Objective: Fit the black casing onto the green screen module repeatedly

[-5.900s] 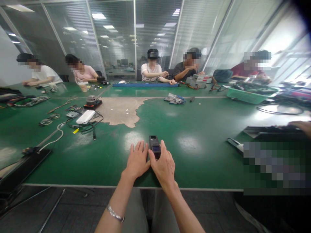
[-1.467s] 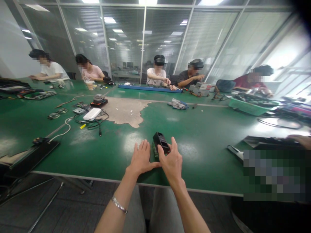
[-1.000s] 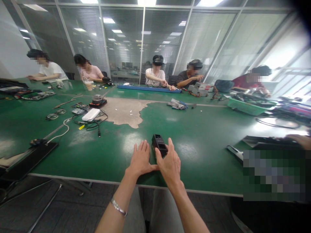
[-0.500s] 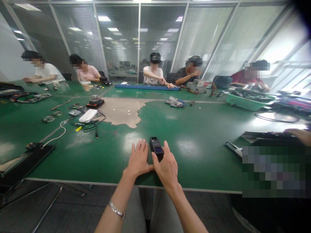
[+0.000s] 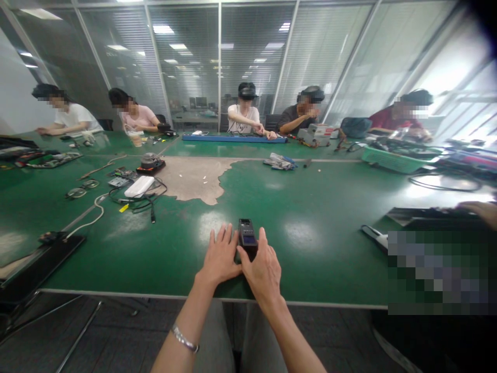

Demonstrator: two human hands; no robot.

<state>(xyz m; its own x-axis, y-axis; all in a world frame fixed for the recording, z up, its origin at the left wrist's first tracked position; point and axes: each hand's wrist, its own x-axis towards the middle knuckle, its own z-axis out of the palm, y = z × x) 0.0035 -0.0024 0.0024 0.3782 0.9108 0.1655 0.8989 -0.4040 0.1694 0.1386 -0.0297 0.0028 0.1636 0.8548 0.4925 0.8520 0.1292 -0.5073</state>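
A small black handheld device (image 5: 247,231) with keys and a little dark screen lies on the green tabletop (image 5: 310,269) in front of me. My right hand (image 5: 266,267) closes round its near end, thumb on the left side and fingers along the right. Part of that near end is hidden by the hand. Flat on the table, just left of the device, rests my left hand (image 5: 221,256) with its fingers stretched out. Its thumb points toward my right thumb, and its index fingertip is very close to the device's left side.
Left of my hands lie a white box-shaped thing (image 5: 140,186) with cables, and glasses (image 5: 77,192). Work gloves (image 5: 280,161) lie farther back. A green basket (image 5: 399,160) stands at right, near a black-handled tool (image 5: 373,235). Several people sit across; another person's hand (image 5: 479,211) is at right.
The near end of the black device has swung slightly left, together with my right hand, so it points straighter away from me. My left hand has stayed nearly in place.
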